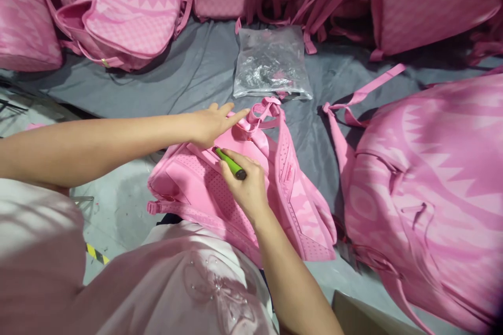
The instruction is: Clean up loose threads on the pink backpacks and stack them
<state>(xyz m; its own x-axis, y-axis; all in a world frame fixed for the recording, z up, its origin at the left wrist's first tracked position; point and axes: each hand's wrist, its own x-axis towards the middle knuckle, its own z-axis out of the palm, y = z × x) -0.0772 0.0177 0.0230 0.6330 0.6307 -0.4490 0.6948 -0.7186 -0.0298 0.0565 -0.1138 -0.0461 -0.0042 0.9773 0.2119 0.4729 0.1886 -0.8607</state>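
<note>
A pink backpack (220, 193) lies in front of me at the edge of the grey-covered table, its padded, perforated back and shoulder straps facing up. My left hand (214, 124) rests flat across its upper part with the fingers spread, the fingertips close to the strap loop (261, 112) at the top. In the middle of the back panel, my right hand (247, 180) grips a green pen-shaped tool (230, 162) with a black butt end. Its dark tip points up and left, beside my left palm; whether it touches the fabric I cannot tell.
Beyond the backpack, a clear plastic bag (273, 63) lies on the grey cloth (196, 73). Several pink bags line the back. A large pink backpack (428, 193) stands close on the right. Below it is the edge of a cardboard box (361, 314).
</note>
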